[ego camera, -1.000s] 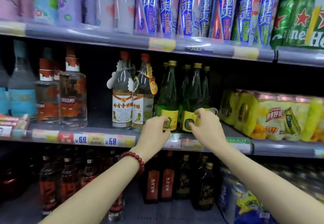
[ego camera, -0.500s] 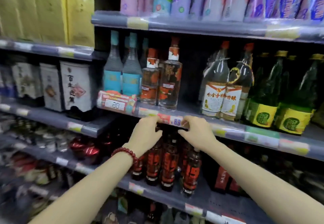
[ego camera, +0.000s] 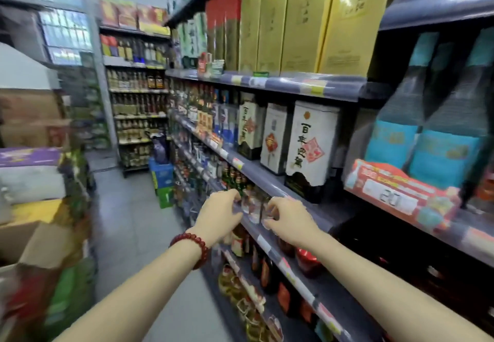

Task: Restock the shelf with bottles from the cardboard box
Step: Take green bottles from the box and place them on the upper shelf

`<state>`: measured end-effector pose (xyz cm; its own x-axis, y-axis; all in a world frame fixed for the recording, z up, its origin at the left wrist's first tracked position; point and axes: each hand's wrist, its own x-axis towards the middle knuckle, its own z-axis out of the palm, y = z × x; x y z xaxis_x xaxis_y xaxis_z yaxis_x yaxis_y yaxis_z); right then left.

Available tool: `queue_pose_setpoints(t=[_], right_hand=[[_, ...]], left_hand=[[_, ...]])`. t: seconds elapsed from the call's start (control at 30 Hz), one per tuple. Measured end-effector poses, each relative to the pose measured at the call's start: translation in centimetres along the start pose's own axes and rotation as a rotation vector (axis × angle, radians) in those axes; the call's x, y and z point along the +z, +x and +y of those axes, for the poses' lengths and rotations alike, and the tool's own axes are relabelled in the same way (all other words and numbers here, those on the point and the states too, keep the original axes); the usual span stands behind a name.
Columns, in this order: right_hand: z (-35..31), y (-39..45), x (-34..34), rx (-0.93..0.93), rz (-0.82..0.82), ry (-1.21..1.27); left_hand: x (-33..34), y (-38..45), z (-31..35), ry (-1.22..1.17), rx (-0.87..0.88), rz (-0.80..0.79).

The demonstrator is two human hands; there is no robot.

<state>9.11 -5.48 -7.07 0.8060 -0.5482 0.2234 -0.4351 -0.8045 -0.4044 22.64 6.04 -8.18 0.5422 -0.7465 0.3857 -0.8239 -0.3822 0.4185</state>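
My left hand [ego camera: 219,216], with a red bead bracelet on its wrist, and my right hand [ego camera: 290,221] are held out side by side in front of the grey shelf edge [ego camera: 310,204]. The fingers of both are loosely curled, and I see nothing held in either. Blurred small bottles [ego camera: 252,208] stand on the shelf just behind the fingertips. White boxed liquor [ego camera: 307,151] and blue-labelled bottles [ego camera: 443,154] fill the shelf to the right. An open cardboard box [ego camera: 37,248] sits at the lower left; its contents are hidden.
The aisle floor [ego camera: 128,224] runs ahead between the shelving and stacked cartons [ego camera: 32,117] on the left. Blue and green crates [ego camera: 163,181] stand on the floor by the shelf. Gold gift boxes [ego camera: 302,18] line the upper shelf, and red bottles [ego camera: 307,261] the lower one.
The view has swung left, from the green bottles to the white boxes and down the aisle. Both hands stayed out in front, close together and empty.
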Motion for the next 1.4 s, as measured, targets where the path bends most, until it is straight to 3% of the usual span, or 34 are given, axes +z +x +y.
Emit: queue_pose_setpoints(t=[0.2,0.43,0.8,1.07,1.4], right_hand=[[-4.6,10.4,6.0,-0.19,-0.192,0.055],[-12.3,17.4,15.3,-0.358,-0.367,0.124],[-29.2,26.1,27.0,-0.671,-0.514,0.164],[-40.1,31.3,33.0,-0.863,-0.583,0.134],[-49.9,38.4,44.9,-1.068,-0.766,0.11]], left_hand=[[-2.3,2.1,-8.6,0.102,-0.286,0.066],[-5.2,-1.7,-18.6,0.181,-0.626,0.127],[-11.8,-1.9,-34.7,0.243,-0.887,0.309],[-15.4,-2.5,-44.7,0.242,-1.027,0.34],[-15.0,-5.0,-56.9,0.193,-1.395,0.436]])
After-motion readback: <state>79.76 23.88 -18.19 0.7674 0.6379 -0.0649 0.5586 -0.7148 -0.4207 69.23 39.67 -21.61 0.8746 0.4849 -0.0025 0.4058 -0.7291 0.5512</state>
